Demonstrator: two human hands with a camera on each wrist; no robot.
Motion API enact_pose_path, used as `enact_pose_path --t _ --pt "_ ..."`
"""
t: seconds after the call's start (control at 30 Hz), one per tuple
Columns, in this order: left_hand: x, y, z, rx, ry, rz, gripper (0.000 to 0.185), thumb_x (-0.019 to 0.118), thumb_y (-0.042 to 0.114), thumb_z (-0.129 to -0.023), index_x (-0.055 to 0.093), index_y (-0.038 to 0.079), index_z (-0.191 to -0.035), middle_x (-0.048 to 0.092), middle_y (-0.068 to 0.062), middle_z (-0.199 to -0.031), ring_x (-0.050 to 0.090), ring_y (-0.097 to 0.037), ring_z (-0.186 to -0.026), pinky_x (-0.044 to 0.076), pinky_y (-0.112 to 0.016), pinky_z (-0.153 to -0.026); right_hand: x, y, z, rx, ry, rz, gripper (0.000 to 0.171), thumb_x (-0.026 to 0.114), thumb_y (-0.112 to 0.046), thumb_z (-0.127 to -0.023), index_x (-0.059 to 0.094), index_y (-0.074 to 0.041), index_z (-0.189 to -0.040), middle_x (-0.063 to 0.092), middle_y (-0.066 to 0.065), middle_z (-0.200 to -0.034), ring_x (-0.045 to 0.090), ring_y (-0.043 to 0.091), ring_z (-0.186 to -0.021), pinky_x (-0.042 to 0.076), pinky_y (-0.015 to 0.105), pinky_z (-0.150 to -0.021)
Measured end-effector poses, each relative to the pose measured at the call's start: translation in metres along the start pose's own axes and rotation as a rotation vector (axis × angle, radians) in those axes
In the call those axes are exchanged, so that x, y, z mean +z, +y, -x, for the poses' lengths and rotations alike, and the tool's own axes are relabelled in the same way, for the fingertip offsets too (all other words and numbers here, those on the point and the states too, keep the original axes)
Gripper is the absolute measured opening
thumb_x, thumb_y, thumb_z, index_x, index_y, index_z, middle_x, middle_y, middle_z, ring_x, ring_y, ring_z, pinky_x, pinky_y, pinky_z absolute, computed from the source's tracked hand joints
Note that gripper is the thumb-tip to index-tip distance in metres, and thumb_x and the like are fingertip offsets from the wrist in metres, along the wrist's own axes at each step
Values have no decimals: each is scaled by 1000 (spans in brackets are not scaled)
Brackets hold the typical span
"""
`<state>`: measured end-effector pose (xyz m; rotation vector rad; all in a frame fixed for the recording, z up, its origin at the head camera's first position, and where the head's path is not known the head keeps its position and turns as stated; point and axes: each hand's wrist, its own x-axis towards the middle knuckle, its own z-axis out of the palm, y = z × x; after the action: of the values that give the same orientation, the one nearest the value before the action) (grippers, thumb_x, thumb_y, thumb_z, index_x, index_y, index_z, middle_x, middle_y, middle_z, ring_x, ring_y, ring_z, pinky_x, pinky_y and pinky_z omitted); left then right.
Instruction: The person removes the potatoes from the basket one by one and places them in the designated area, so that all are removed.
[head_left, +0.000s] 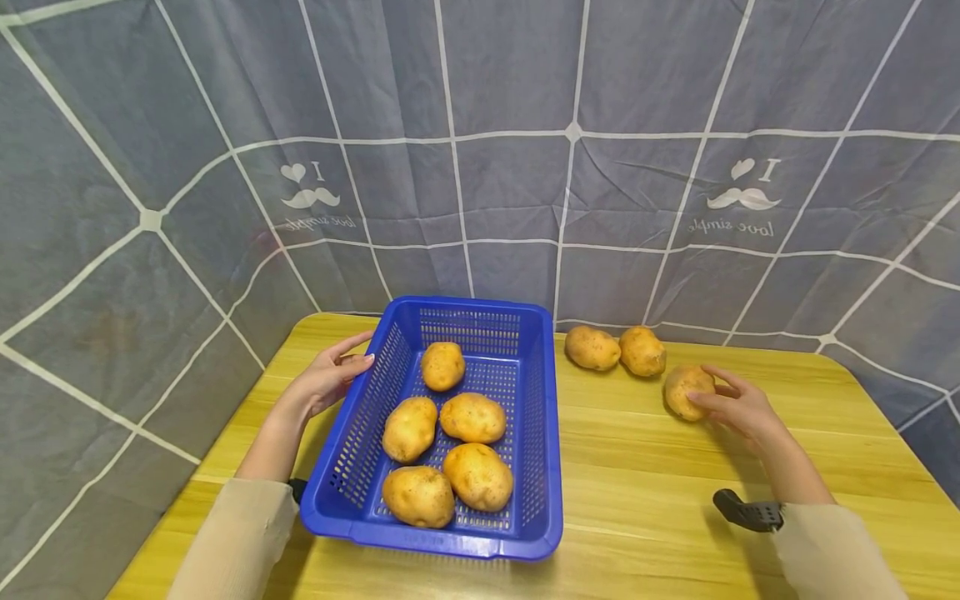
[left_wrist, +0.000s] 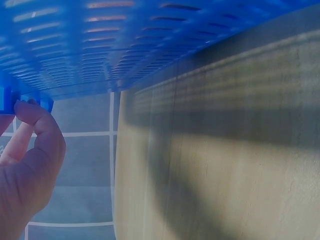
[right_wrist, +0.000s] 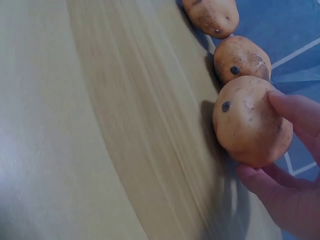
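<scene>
A blue plastic basket [head_left: 549, 467] with slotted walls holds several potatoes [head_left: 472, 418] on its floor. My left hand [head_left: 327, 379] grips the basket's left rim, thumb on the near side of the rim; in the left wrist view the hand [left_wrist: 37, 155] curls at the basket's edge [left_wrist: 75, 60]. Off to the right, my right hand [head_left: 742, 408] pinches a potato [head_left: 686, 392] between thumb and fingers. In the right wrist view that potato [right_wrist: 252, 122] has a dark spot, and fingertips press on two sides of it.
Two more potatoes, one [head_left: 592, 347] beside the other [head_left: 642, 351], lie near the back edge of the wooden table [head_left: 630, 500]. A grey curtain [head_left: 510, 192] with white lines hangs behind the table and along its left side. A black wrist strap [head_left: 750, 511] shows at the right sleeve.
</scene>
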<state>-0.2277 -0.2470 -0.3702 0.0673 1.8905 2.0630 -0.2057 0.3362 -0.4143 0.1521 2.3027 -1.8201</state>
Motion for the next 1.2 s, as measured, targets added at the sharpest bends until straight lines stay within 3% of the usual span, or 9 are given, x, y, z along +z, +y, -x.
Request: enact_pose_path --t 0.43,0.7,0.9,1.2 --pt "0 -2 -2 1 7 -23 63 51 6 -95 17 4 -148 64 0 -93 64 -12 -81 54 -28 -74 -6 3 -12 -8 45 36 78 63 -23 -90 15 -9 -150 10 39 -143 52 -7 -79 49 16 -71" --pt "0 -3 -2 -2 19 -33 63 52 7 -95 17 4 -148 64 1 -91 64 -12 -80 54 -27 -74 -6 0 -29 -8 110 127 80 65 -28 -88 16 -8 -149 13 36 -145 45 2 -94 45 10 -71" --pt "1 -4 -2 -4 12 -25 64 53 7 -95 18 4 -148 65 0 -94 65 -14 -83 54 -29 -75 -9 -2 -35 -9 114 61 78 62 -22 -90 14 -7 -149 8 37 -145 46 -10 -80 47 11 -71" --pt "0 -1 -1 4 8 -27 62 50 5 -95 17 3 -148 65 1 -91 64 -12 -81 54 -27 -75 -4 -8 -40 11 147 19 78 62 -19 -90 13 -8 -149 6 35 -146 46 -10 -76 47 11 -67"
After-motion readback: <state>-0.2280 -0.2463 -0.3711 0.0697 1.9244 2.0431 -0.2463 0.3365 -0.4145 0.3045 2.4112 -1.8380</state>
